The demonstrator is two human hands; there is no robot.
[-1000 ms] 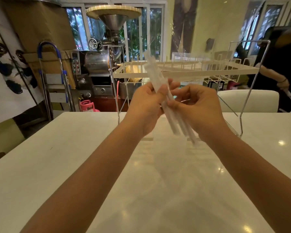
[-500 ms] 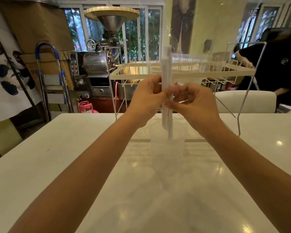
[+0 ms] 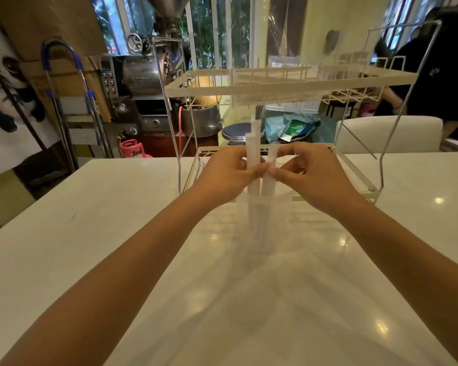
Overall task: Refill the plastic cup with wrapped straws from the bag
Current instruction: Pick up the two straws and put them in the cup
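Note:
A clear plastic cup (image 3: pixel 278 223) stands on the white table (image 3: pixel 117 233), straight ahead of me. A small bundle of white wrapped straws (image 3: pixel 254 143) stands upright with its lower ends inside the cup. My left hand (image 3: pixel 222 173) pinches the bundle from the left, and my right hand (image 3: pixel 310 175) pinches it from the right, just above the cup's rim. The straws' tops rise above my fingers. No bag shows in this view.
A two-tier wire rack (image 3: pixel 288 85) stands on the table right behind the cup. A white chair back (image 3: pixel 389 133) lies beyond the far edge. A person in dark clothes (image 3: pixel 439 75) stands at the back right. A metal machine (image 3: pixel 143 75) fills the back left.
The bundle went from tilted in the air to upright, then came down into the cup. Both hands moved lower with it, and my view dropped toward the table.

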